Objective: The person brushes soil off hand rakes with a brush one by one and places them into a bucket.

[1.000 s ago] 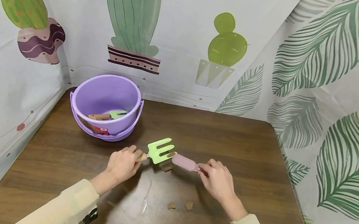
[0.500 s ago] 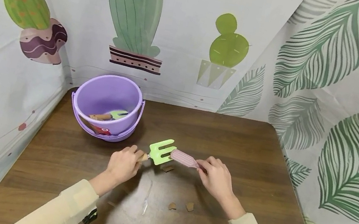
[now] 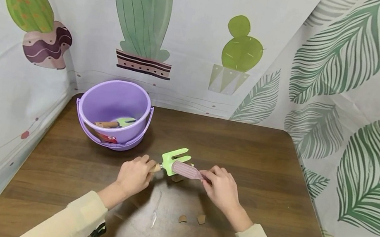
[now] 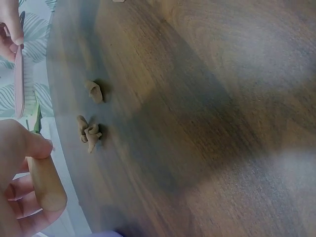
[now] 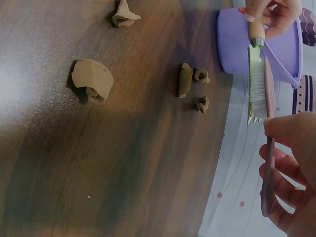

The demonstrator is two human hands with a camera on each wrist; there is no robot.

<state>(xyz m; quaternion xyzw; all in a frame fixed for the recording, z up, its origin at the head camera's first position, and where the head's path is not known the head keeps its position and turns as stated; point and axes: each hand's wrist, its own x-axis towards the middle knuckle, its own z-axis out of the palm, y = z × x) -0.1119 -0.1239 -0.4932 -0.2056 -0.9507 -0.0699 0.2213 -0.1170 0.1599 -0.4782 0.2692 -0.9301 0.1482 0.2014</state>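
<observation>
My left hand (image 3: 134, 175) grips the wooden handle (image 4: 47, 185) of a green hand fork (image 3: 168, 161), held above the table with its tines pointing right. In my right hand (image 3: 221, 189) is a pink-backed brush (image 3: 186, 170), pinched by its handle. Its white bristles (image 5: 256, 91) lie against the face of the fork, as the right wrist view shows. Below the tools are several brown clay-like scraps (image 5: 185, 80). Two more pieces, one (image 3: 183, 219) left of the other (image 3: 201, 219), lie nearer the front.
A purple bucket (image 3: 117, 100) stands at the back left of the wooden table (image 3: 252, 154). Another green-headed tool with a wooden handle (image 3: 109, 124) lies inside it. A thin shiny strip (image 3: 155, 213) is on the table in front. Patterned cloth hangs behind and at the sides.
The brush has travelled left along the fork, from the tine tips to the base near the neck. My right hand moved left with it; the left hand keeps its grip on the fork.
</observation>
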